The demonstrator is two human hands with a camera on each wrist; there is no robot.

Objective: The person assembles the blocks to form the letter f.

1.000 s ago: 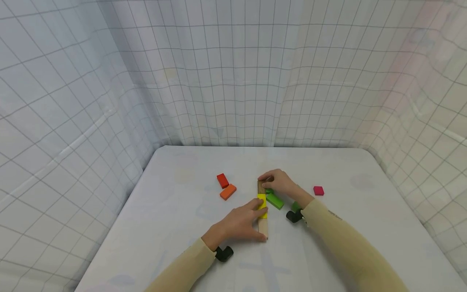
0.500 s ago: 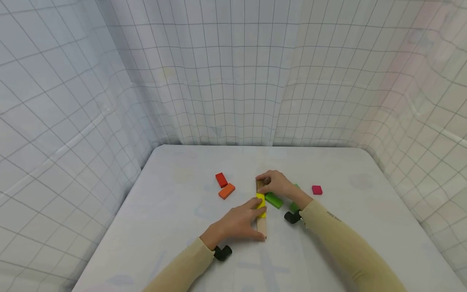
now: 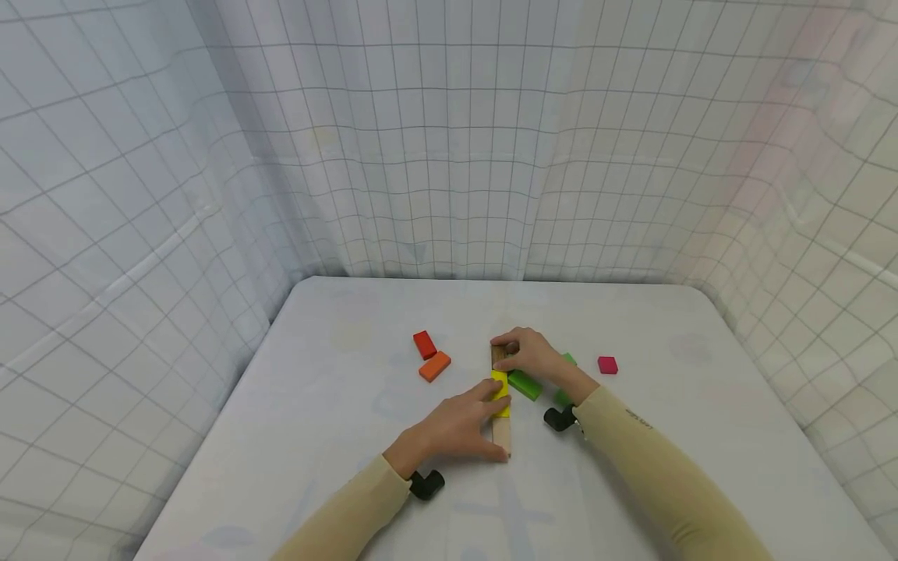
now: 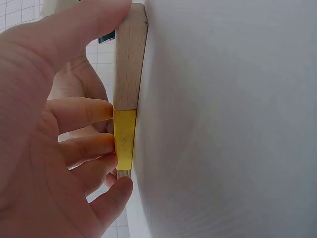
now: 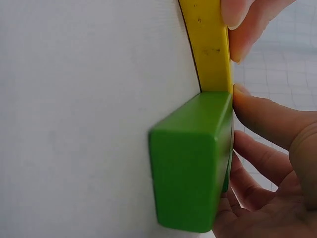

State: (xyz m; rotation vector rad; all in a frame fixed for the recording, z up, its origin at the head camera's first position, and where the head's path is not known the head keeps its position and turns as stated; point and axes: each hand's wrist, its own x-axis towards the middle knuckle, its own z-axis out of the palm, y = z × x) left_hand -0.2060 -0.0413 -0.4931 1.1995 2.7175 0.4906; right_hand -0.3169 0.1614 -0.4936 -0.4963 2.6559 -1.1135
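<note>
A row of blocks lies end to end on the white table: a light wooden block (image 4: 130, 64) nearest, a yellow block (image 4: 125, 141) in the middle, a dark brown wooden block (image 3: 499, 356) farthest. My left hand (image 3: 456, 428) spans the near part of the row. Its thumb touches the end of the light block and its spread fingertips rest on the yellow one. With thumb and forefinger, my right hand (image 3: 536, 357) pinches the dark brown block at the far end. A green block (image 5: 183, 178) lies slantwise at the right of the row, beneath that hand.
Red (image 3: 424, 345) and orange (image 3: 435, 366) blocks lie left of the row. A crimson block (image 3: 607, 365) sits at the right. More green pieces (image 3: 563, 397) are partly hidden by the right wrist. Grid-patterned curtains (image 3: 435, 156) surround the table (image 3: 337, 343).
My right thumb has shifted left onto the near part of the dark brown block. The left hand keeps its place on the row. The head view has moved slightly.
</note>
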